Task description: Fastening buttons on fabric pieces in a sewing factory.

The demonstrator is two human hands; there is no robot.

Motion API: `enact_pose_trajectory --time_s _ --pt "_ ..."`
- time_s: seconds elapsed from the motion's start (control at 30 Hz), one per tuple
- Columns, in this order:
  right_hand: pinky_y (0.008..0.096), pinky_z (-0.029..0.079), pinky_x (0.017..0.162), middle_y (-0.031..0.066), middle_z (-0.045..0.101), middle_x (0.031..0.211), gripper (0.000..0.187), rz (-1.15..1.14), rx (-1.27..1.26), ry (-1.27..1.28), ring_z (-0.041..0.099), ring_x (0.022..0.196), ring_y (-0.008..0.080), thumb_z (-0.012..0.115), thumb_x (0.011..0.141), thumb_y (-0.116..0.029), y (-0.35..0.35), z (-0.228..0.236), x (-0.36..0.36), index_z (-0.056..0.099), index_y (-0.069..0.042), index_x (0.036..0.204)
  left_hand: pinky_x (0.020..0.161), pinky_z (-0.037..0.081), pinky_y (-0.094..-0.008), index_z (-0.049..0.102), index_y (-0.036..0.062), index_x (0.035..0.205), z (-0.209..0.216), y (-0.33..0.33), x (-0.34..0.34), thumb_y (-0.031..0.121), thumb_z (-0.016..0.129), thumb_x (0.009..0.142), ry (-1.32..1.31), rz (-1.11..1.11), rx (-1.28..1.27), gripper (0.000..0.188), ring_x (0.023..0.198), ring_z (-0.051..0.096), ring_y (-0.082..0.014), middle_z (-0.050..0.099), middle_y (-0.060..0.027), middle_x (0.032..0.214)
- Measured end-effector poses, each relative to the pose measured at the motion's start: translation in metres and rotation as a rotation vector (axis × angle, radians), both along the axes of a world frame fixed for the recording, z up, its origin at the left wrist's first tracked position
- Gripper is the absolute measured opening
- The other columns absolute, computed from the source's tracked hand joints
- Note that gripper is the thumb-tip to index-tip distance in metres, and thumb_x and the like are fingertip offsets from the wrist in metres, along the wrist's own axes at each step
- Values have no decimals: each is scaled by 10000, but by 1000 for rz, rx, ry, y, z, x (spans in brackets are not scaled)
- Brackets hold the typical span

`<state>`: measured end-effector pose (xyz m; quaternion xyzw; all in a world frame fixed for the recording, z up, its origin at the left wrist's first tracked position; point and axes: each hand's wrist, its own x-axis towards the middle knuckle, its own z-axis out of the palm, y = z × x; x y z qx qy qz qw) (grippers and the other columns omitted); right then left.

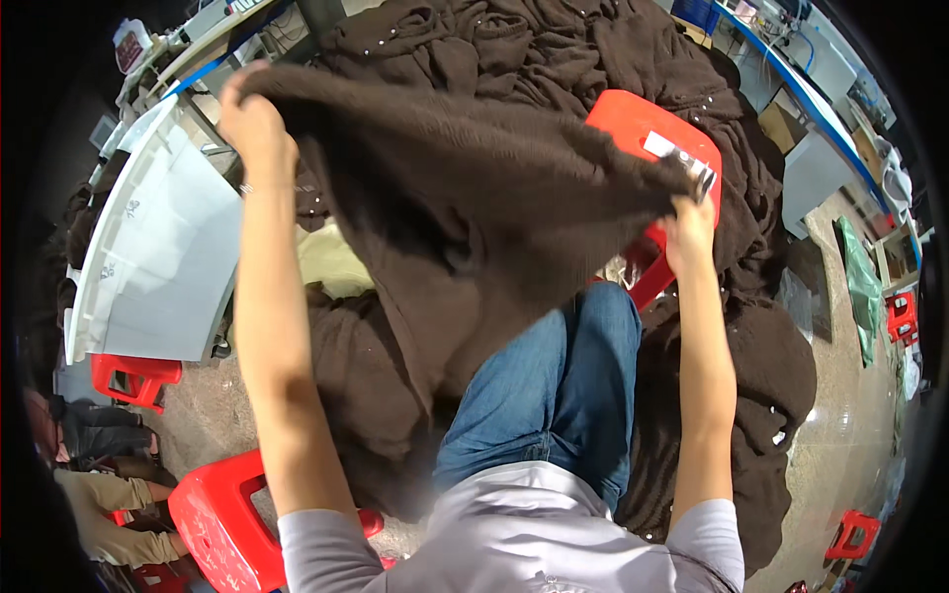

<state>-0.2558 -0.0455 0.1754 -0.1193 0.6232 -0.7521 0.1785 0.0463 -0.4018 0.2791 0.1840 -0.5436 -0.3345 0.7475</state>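
A dark brown knit garment [474, 188] is stretched across in front of me, above my jeans. My left hand [257, 124] is raised at the upper left, its fingers closed on one end of the cloth. At the other end, my right hand [689, 227] pinches the cloth, lower and nearer to me. A small dark, shiny thing [704, 183] shows at the right fingertips; its kind is unclear. Behind that hand stands a red plastic stool [615, 111] with a white label [657, 144] on its top. The garment hides part of the stool.
A large heap of brown knitwear [474, 49] lies ahead, with more around my legs. A white plastic bin [163, 247] leans at the left. Another red stool [213, 524] stands at the lower left, beside a person's legs [114, 509]. Blue-edged tables [791, 79] line the far sides.
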Motion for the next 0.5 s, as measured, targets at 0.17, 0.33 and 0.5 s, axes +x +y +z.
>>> enact_pose_trajectory --time_s 0.17,0.33,0.5 --pt "228 381 488 43 644 1042 387 -15 -504 5 556 629 116 441 877 58 -18 44 -49 579 -143 1178 878 531 -315 617 -70 1055 75 77 15 -171 306 707 101 -44 -219 478 917 638 -224 653 -139 1027" --pt "422 523 927 90 578 1294 417 -57 -600 21 573 1172 262 547 951 -148 116 -53 -67 472 -105 1359 748 536 -330 661 -22 934 -56 212 66 -17 425 811 -737 50 -376 266 855 664 -261 679 -126 887" --pt "251 410 471 -10 650 917 206 -476 343 -223 505 552 94 621 899 -204 262 -187 22 630 -132 1091 680 545 -362 680 54 897 -194 336 63 29 659 727 -1108 -762 -346 173 779 657 -294 669 -92 877"
